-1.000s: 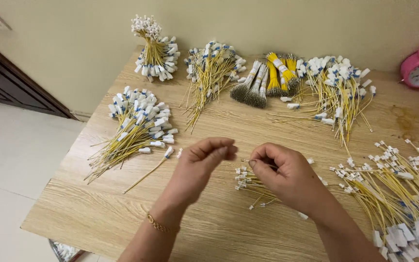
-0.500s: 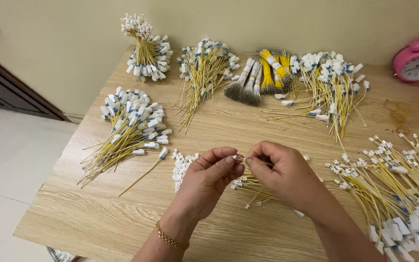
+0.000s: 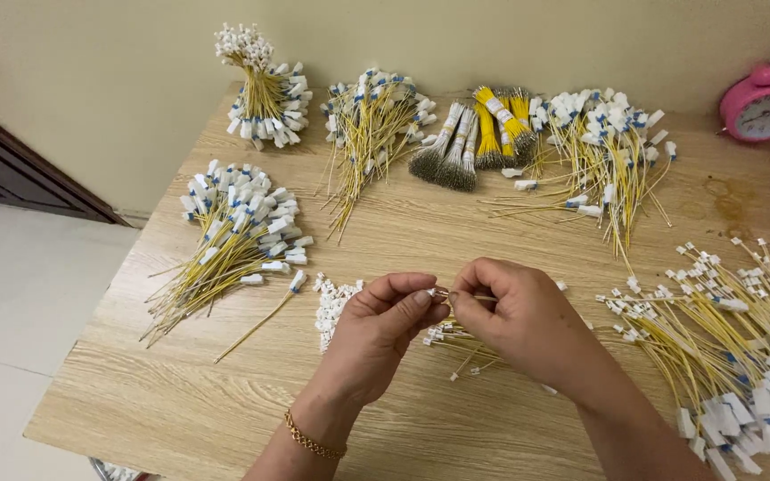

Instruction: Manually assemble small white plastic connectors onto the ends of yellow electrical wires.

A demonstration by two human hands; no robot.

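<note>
My left hand (image 3: 376, 334) and my right hand (image 3: 519, 316) meet above the middle of the wooden table (image 3: 456, 232). Their fingertips pinch the same thin yellow wire with a small white connector (image 3: 439, 292) between them. Right under the hands lies a small bunch of yellow wires (image 3: 461, 343), partly hidden by my right hand. A little heap of loose white connectors (image 3: 330, 303) sits just left of my left hand. A gold bracelet is on my left wrist.
Bundles of yellow wires with white-and-blue tags lie around: left (image 3: 229, 236), back left (image 3: 265, 93), back middle (image 3: 372, 125), back right (image 3: 603, 142), right (image 3: 733, 338). Grey and yellow taped bundles (image 3: 474, 134) lie at the back. A pink alarm clock (image 3: 764, 102) stands far right.
My hands have come together from slightly apart and now pinch one wire between them. The view has shifted a little, showing the loose connectors beside my left hand.
</note>
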